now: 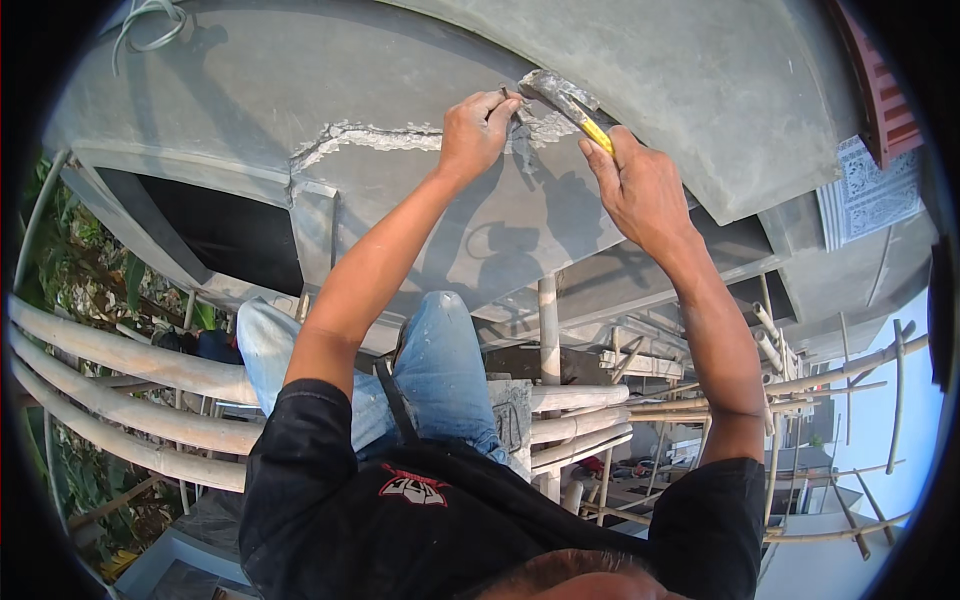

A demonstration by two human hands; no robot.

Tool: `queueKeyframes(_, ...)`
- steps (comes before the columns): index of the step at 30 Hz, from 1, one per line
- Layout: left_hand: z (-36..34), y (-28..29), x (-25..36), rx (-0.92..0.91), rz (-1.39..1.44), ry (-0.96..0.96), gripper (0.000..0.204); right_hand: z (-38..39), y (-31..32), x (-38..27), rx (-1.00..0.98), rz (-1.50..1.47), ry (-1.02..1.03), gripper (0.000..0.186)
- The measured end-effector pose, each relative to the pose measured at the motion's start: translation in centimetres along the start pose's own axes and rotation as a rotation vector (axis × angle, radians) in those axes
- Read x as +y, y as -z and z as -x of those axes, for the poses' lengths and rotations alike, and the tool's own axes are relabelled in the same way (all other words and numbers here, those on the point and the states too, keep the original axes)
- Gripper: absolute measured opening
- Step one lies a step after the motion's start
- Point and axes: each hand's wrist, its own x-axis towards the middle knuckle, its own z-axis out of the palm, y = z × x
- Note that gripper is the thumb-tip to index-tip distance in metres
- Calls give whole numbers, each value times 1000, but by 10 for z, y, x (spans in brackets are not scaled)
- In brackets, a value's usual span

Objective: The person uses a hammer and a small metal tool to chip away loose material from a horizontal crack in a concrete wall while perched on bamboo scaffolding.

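A jagged, pale groove is broken into the grey plastered wall in front of me. At the groove's right part, my left hand is closed around a thin dark chisel, most of which the fingers hide. My right hand grips the handle of a hammer, which is yellow and black. The worn grey hammer head is raised just right of the left hand. From this view I cannot tell whether it touches the chisel.
Bamboo poles run beneath my jeans-clad legs at the left, with more scaffolding at the right. A dark opening lies below the groove at left. A grey ledge juts out at upper right. A looped cable hangs at upper left.
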Motion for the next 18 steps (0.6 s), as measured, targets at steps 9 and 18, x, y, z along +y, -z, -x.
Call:
queueKeyframes(9, 23, 2, -10, 50, 42, 143, 18, 16, -2, 8, 22, -42, -12, 36)
queueKeyframes(18, 1, 5, -7, -30, -138, -117, 14, 12, -9, 10, -26, -47, -47, 37)
